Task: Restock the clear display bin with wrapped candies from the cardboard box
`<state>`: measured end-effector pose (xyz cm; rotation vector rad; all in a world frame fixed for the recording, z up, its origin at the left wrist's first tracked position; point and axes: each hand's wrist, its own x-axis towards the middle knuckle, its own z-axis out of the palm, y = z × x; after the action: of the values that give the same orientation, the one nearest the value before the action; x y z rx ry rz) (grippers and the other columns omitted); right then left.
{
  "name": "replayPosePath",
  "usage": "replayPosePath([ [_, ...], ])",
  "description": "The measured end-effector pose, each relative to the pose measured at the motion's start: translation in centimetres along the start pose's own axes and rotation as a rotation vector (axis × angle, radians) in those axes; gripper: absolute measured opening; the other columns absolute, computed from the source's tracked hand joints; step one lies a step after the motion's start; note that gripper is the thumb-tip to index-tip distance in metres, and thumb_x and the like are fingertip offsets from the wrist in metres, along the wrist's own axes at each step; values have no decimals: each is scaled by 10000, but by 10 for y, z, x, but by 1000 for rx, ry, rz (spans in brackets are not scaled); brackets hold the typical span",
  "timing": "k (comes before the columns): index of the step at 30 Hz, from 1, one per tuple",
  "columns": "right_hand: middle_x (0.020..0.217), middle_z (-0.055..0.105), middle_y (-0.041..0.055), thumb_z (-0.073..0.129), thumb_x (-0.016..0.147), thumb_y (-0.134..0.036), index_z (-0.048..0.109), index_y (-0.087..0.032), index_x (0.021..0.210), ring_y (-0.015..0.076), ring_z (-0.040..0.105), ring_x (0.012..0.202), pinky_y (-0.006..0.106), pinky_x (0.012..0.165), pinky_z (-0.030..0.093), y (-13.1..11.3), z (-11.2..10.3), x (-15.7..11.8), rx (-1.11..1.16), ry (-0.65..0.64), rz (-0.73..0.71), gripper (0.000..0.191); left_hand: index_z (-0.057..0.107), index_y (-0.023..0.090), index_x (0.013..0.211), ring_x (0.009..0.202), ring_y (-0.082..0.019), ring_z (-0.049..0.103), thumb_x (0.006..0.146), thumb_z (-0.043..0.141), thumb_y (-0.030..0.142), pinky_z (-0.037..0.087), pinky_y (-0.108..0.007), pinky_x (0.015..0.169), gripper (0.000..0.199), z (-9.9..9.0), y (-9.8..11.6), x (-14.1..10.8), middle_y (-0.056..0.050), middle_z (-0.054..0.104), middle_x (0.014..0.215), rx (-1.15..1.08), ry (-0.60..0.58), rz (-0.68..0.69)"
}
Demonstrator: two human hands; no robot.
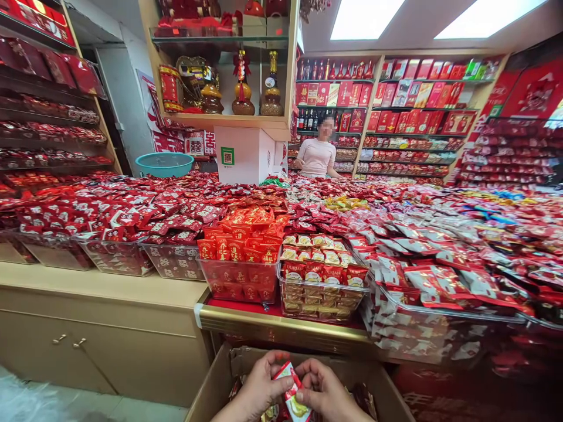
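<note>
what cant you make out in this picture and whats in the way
Head view:
Small red-and-white packet: partly covered by bare left hand and right hand.
Brown cardboard box: contents partly hidden by hands; near end cut off by bottom edge.
Round turquoise basin: inside bottom hidden by near wall.
Fluffy white thing: cut off by left edge, unidentifiable.

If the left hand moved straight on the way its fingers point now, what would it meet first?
Beyond the packet it holds, the left hand would probably meet the box's far wall or the counter edge; depth is unclear in this single view.
</note>
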<state>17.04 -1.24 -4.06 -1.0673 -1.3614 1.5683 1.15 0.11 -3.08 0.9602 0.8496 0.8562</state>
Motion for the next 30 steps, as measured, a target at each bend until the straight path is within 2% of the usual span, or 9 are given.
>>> replayPosePath([
  [3, 515, 449, -66, 673, 552, -340, 509, -145, 762, 58, 398, 481, 183, 481, 303, 2, -1, 0, -4, 31, 2, 329, 466, 173, 840, 576, -118, 535, 499, 724, 290, 410, -234, 502, 444, 2, 0, 0, 11, 579, 694, 14, 69, -41],
  [7, 578, 517, -23, 659, 546, -393, 494, -137, 687, 87, 456, 528, 215, 526, 346, 6, 1, 1, 36, -16, 24, 335, 481, 153, 788, 468, -77, 485, 469, 739, 279, 376, -196, 438, 429, 1, 2, 1, 28, 573, 605, 114, 73, -11],
  [13, 536, 461, -47, 644, 564, -378, 459, -150, 572, 77, 397, 516, 202, 513, 315, -11, 3, -3, -24, 33, -69, 294, 495, 149, 721, 416, -52, 454, 472, 739, 302, 347, -174, 415, 381, 5, 10, 1, 35, 588, 553, 79, 73, 20],
  [17, 507, 455, -56, 646, 568, -377, 466, -149, 566, 67, 380, 487, 193, 495, 301, -18, 0, -4, 19, 30, -75, 291, 531, 131, 765, 431, -56, 470, 534, 707, 326, 362, -182, 432, 350, 7, 14, 2, 14, 608, 579, 69, 31, 43],
  [19, 502, 475, -53, 652, 567, -374, 484, -142, 580, 62, 384, 471, 193, 487, 298, -19, 0, -4, 59, 49, -54, 287, 533, 129, 820, 464, -68, 492, 563, 687, 339, 375, -190, 448, 366, 6, 15, 2, 2, 615, 611, 37, 48, 34],
  [24, 584, 583, -11, 648, 576, -392, 559, -134, 687, 104, 508, 560, 234, 581, 370, -26, -2, -6, 181, 105, 4, 295, 497, 149, 915, 570, -95, 546, 593, 673, 316, 389, -200, 499, 404, 6, 17, 1, -4, 605, 691, -86, 87, 31],
  [27, 613, 607, -1, 656, 565, -389, 574, -138, 723, 117, 536, 595, 254, 622, 390, -29, -3, -7, 219, 124, 15, 308, 505, 145, 897, 590, -92, 544, 582, 684, 283, 387, -201, 521, 387, 9, 17, -1, -4, 601, 713, -42, 66, 41],
  [30, 569, 593, -15, 674, 537, -386, 566, -137, 689, 93, 500, 511, 230, 540, 374, -27, -4, -7, 193, 160, 46, 312, 520, 132, 838, 558, -90, 524, 550, 701, 285, 380, -200, 499, 373, 13, 16, 0, -2, 602, 685, 36, 45, 35],
])
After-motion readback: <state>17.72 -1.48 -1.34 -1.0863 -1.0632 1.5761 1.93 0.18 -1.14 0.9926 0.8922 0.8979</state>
